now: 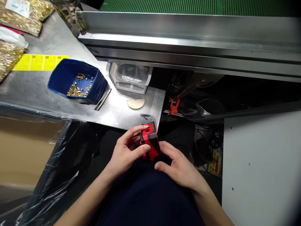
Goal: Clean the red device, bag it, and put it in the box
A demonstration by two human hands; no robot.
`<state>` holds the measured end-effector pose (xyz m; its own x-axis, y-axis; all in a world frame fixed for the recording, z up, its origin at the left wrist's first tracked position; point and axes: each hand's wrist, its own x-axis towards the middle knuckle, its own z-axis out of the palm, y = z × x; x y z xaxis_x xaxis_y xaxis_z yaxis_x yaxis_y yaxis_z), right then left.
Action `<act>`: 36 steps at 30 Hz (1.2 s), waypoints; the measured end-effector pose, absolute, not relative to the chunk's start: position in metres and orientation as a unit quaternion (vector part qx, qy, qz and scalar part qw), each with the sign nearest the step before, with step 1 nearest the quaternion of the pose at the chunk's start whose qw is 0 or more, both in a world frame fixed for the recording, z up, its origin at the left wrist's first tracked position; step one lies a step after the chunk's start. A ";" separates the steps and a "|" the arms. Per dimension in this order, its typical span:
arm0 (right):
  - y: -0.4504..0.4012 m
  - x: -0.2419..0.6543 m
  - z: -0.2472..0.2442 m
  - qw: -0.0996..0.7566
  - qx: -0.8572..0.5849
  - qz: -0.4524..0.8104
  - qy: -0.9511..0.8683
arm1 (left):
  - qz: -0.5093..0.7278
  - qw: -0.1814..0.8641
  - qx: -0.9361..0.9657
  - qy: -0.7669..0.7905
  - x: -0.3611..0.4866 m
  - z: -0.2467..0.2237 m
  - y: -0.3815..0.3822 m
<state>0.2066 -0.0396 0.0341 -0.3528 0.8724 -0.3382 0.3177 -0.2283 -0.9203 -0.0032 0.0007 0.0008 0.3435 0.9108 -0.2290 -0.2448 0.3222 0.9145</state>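
A small red and black plastic block (150, 140) with round holes in its top is held over my lap, just below the metal table's front edge. My left hand (125, 151) wraps it from the left, thumb on its red side and fingers curled behind it. From the right, my right hand (178, 166) cups its lower end, fingers under the black part. Whatever is beneath the block is hidden by my fingers.
On the metal table (37, 91) stand a blue bin (77, 82) of small brass parts, a clear plastic container (130, 76), a round tan disc (135, 103) and yellow labels (39, 61). Bags of brass parts (14, 18) lie far left. A steel conveyor frame (188, 34) runs behind.
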 end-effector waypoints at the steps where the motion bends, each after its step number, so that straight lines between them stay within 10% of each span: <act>1: -0.041 0.206 0.031 0.230 -0.521 0.584 -0.578 | 0.404 0.715 0.398 0.408 -0.003 0.000 0.002; 22: -0.051 0.185 0.012 0.311 -0.605 0.593 -0.431 | 0.304 0.716 0.295 0.555 0.020 -0.031 0.010; 36: -0.036 0.177 -0.009 0.384 -0.550 0.703 -0.237 | 0.327 0.757 0.414 0.384 0.004 -0.045 -0.016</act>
<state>0.1772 -0.0359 -0.0093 -0.0998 0.8004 -0.5911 -0.2780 -0.5928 -0.7559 0.0041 -0.0163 -0.0447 0.4906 0.8139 -0.3114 -0.1771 0.4430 0.8789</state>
